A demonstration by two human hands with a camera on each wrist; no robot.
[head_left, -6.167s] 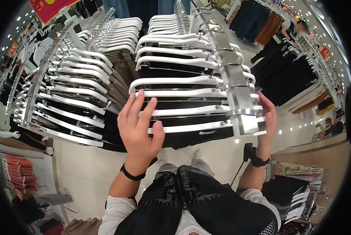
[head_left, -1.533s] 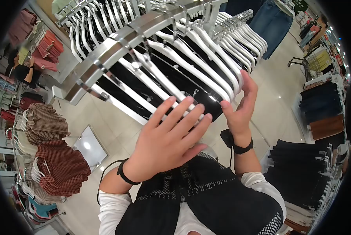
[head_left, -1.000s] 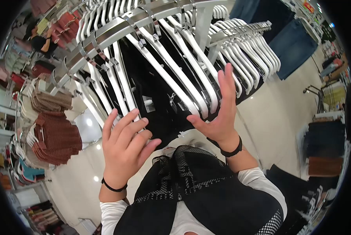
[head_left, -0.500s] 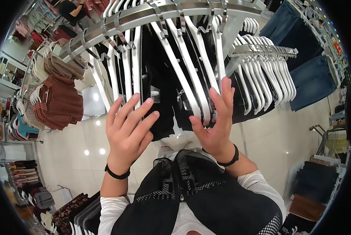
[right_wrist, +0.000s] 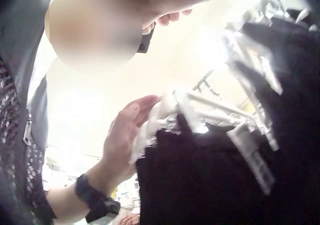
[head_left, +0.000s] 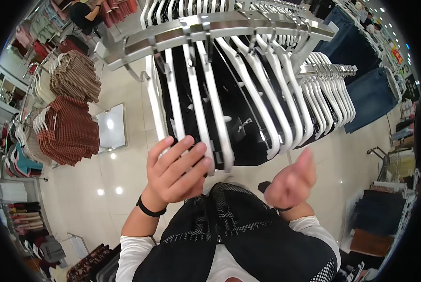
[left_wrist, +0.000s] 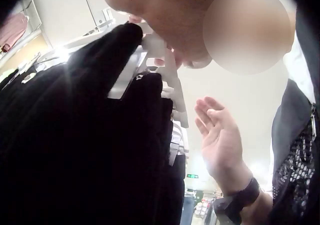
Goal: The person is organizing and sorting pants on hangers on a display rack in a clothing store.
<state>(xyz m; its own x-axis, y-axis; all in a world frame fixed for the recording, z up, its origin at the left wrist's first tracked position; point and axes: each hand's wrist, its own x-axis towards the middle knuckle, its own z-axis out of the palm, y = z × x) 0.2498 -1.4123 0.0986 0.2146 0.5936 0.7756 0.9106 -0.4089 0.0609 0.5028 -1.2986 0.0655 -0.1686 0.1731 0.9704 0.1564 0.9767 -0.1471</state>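
Observation:
In the head view, white hangers [head_left: 220, 117] with black garments [head_left: 238, 134] hang from a metal rail [head_left: 173, 35]. My left hand [head_left: 177, 169] lies at the near ends of the left group of hangers, its fingers stretched out over the tips. The right wrist view shows this left hand [right_wrist: 125, 135] from below, against the hanger ends. My right hand [head_left: 292, 181], blurred, is held in the air below the right group of hangers, apart from them and holding nothing. Its loosely extended fingers also show in the left wrist view, where the right hand [left_wrist: 222, 140] is beside the black garments.
A second rail [head_left: 332, 70] of white hangers adjoins at the right, with blue denim [head_left: 372, 98] beyond. Checked shirts [head_left: 69, 131] hang at the left near a low mirror-like panel [head_left: 111, 127]. Another person [head_left: 83, 16] is at the far left.
My right hand has come away from the hangers and moved down and right. My left hand has moved right, still at the left group, and the gap between the two groups has narrowed.

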